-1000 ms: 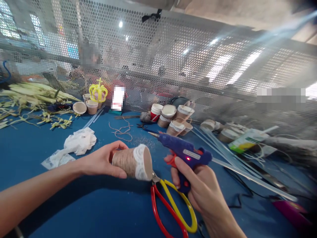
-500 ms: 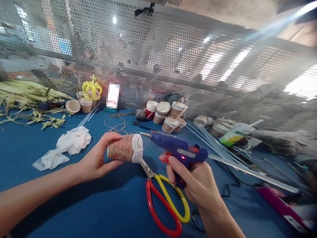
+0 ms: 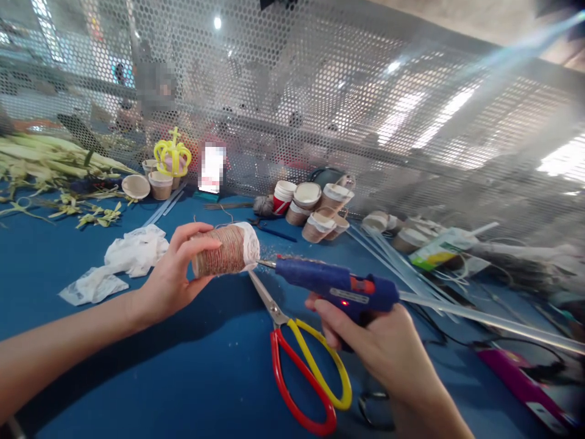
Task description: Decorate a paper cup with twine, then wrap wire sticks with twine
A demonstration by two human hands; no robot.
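My left hand (image 3: 176, 274) is closed around a small twine-wrapped cup (image 3: 222, 251), which lies sideways in the grip with its rim end to the right. White lace (image 3: 250, 246) circles that rim. In my right hand (image 3: 365, 341) is a blue glue gun (image 3: 336, 286) with a lit red light and a clear glue stick (image 3: 479, 320) sticking out of its back. The metal nozzle points left, at or very close to the lower edge of the lace; contact cannot be made out. Below lie scissors (image 3: 275, 311) with one red and one yellow handle.
Crumpled white lace (image 3: 137, 250) lies at left. Several wrapped cups (image 3: 307, 196) stand at the back, beside a yellow crown ornament (image 3: 172, 155) and a bright phone screen (image 3: 212, 167). Loose glue sticks (image 3: 388, 259) and a magenta box (image 3: 521, 378) are right. A perforated metal screen (image 3: 274, 91) rises behind.
The cup has risen slightly and tilted, with more of its open end turned toward me. The glue gun has dropped a little, its nozzle now at the lace's lower edge. More scissor blade shows.
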